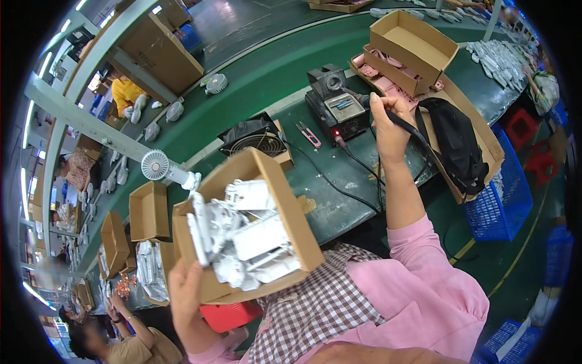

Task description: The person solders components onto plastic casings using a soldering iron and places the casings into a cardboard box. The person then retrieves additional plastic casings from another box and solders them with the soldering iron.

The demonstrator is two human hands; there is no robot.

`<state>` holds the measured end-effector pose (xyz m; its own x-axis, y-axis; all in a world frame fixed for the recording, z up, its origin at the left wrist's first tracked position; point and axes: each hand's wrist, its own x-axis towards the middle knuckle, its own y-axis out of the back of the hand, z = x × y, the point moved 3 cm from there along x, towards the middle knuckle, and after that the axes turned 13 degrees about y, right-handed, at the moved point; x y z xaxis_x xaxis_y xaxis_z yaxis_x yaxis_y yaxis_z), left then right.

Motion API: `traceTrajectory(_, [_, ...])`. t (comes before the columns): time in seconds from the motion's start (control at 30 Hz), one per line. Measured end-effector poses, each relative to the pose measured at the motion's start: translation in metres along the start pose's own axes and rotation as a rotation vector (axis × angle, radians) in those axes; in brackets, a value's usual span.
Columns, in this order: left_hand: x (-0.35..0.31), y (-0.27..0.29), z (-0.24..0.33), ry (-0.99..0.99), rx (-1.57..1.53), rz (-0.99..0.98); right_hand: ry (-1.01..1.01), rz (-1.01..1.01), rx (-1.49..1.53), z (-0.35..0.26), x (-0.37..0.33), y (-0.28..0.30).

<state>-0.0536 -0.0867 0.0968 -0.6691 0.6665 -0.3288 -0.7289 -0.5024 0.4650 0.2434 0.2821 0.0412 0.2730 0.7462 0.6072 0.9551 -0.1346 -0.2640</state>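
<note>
My left hand grips the side of a tilted cardboard box in front of my apron. White plastic parts fill this box; some are flat shells, others are narrow strips. My right hand is closed round the black handle of a soldering iron. The iron's front end is at the holder of a black soldering station, which shows a lit red light. Pink-handled snips lie on the bench beside the station.
Left of the station stands a black fan. Cables cross the bench. On the right are cardboard trays with pink parts, a black bag and a blue crate. A white handheld fan and more boxes are on the left; co-workers sit beyond.
</note>
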Motion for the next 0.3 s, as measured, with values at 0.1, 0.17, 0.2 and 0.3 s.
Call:
traceTrajectory(0.1, [0.023,0.037,0.049,-0.016,0.06,0.053,-0.035,-0.091,-0.101,0.011,0.011,-0.01])
traceTrajectory(0.17, [0.041,0.044,0.092,-0.071,0.022,0.02,0.024,-0.127,-0.16,0.02,0.017,-0.022])
traceTrajectory(0.2, [0.056,0.056,0.099,-0.051,-0.019,0.073,0.021,-0.141,-0.191,0.021,0.02,-0.029])
traceTrajectory(0.3, [0.105,0.063,0.14,-0.049,0.03,0.11,-0.004,-0.225,-0.302,0.031,0.029,-0.038])
